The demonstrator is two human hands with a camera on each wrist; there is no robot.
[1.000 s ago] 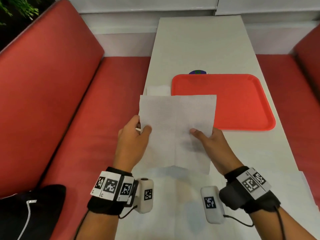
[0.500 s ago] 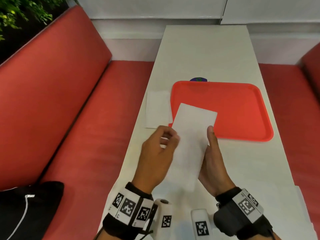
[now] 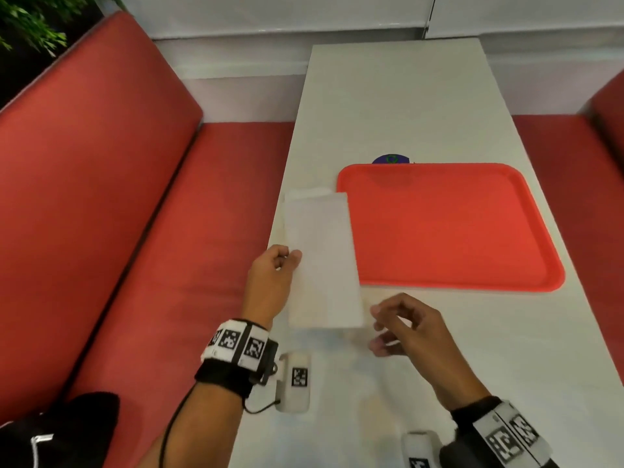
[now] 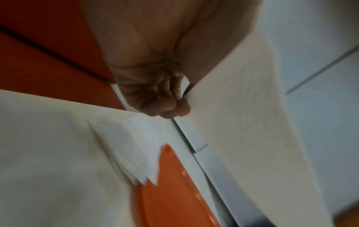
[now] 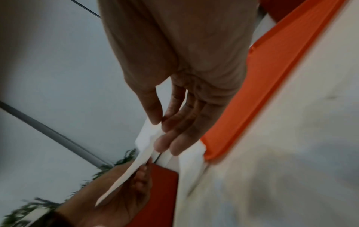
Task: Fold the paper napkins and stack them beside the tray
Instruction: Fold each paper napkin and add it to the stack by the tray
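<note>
1. The red booth seat [image 3: 141,204] runs along the left of the scene, its padded back rising at the far left; a matching red seat shows at the right edge.
2. The white bench [image 3: 398,106] stretches from near to far down the middle and carries everything else.
3. The red tray [image 3: 472,231] lies flat on the bench, right of centre, with nothing on it.
4. The folded napkin [image 3: 324,261] is a long white strip held up above the bench, just left of the tray. Its right edge overlaps the tray's left rim in the head view.
5. The stack of napkins [image 3: 305,193] lies on the bench just beside the tray's far-left corner, mostly hidden behind the held strip; the left wrist view shows several layered white corners [image 4: 136,147].
6. The left hand [image 3: 270,285] has its grip clamped on the napkin's left edge, thumb on top and fingers curled beneath.
7. The right hand [image 3: 410,327] hovers near the strip's near-right corner, grip apart, fingers loosely bent. The right wrist view is too blurred to say whether the fingertips [image 5: 174,147] brush the paper.
8. A small blue-and-green round thing [image 3: 391,159] peeks out behind the tray's far rim.
</note>
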